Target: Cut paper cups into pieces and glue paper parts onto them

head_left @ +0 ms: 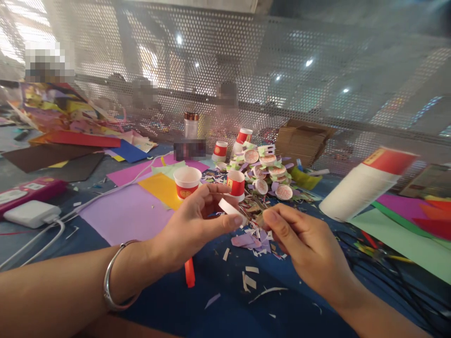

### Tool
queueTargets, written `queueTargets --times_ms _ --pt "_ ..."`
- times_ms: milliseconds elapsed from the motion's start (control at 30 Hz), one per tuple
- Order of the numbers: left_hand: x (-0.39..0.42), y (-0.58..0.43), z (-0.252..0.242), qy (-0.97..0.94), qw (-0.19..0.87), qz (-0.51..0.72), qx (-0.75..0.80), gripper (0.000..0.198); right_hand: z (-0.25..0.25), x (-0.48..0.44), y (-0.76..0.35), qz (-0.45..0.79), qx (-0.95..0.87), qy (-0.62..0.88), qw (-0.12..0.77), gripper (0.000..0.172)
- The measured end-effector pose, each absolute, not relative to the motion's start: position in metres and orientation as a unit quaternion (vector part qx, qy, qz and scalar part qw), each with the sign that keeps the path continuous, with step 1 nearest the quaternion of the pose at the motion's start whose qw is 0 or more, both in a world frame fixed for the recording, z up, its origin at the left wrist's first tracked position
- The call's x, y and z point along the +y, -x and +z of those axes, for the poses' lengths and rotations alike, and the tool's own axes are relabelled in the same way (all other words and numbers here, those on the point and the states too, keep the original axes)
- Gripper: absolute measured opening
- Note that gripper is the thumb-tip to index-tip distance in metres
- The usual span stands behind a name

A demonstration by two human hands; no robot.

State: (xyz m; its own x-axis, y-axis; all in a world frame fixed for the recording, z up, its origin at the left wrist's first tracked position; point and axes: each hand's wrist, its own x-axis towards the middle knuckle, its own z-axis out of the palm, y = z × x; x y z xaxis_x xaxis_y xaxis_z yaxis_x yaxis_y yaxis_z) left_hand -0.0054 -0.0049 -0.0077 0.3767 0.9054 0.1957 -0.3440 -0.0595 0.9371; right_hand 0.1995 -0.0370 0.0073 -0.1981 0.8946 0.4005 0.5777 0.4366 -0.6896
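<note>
Perforated grey screen (211,42) behind a dark blue tabletop (299,312)

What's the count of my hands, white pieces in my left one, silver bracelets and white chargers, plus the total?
Hands: 2 (left hand, right hand)
White piece: 1
Silver bracelet: 1
White charger: 1
Total: 5

On a table (148,310), the left hand (202,216) holds a small paper piece (232,213) near the centre; the right hand (296,239) is just to its right. Loose scraps (251,281) lie between and below them. Beyond the hands, a heap of cup bottoms (268,171) sits right of a paper cup (187,180). Far behind the heap is a cardboard box (299,143); a screen (246,61) spans the back. Left: paper sheets (123,216), then a power strip (38,190). Right: a cup stack (362,188), with cables (398,277) nearer.
</note>
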Motion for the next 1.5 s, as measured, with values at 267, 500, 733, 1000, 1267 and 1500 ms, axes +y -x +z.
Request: queueTargets --times_ms 267,500,733,1000,1267,1500 --pt "-0.0015 0.0033 -0.0046 -0.404 0.735 0.494 0.231 0.022 0.0046 -0.0337 -0.1999 0.229 -0.774 0.452 0.379 0.037" --pt "-0.0048 0.0017 -0.0038 -0.379 0.782 0.453 0.199 0.018 0.0080 -0.0380 -0.1979 0.226 -0.796 0.418 0.375 0.032" --pt "-0.0072 0.0037 -0.0039 -0.410 0.778 0.444 0.173 0.029 0.0083 -0.0401 -0.1969 0.225 -0.797 0.411 0.381 0.030" --pt "-0.0077 0.0034 -0.0052 -0.413 0.773 0.451 0.169 0.030 0.0058 -0.0411 -0.1951 0.223 -0.792 0.440 0.361 0.038" --pt "-0.0076 0.0028 -0.0059 -0.424 0.763 0.459 0.168 0.027 0.0050 -0.0429 -0.1927 0.233 -0.791 0.451 0.342 0.041" --pt "-0.0072 0.0026 -0.0058 -0.427 0.759 0.462 0.166 0.028 0.0038 -0.0429 -0.1919 0.227 -0.795 0.439 0.351 0.038"
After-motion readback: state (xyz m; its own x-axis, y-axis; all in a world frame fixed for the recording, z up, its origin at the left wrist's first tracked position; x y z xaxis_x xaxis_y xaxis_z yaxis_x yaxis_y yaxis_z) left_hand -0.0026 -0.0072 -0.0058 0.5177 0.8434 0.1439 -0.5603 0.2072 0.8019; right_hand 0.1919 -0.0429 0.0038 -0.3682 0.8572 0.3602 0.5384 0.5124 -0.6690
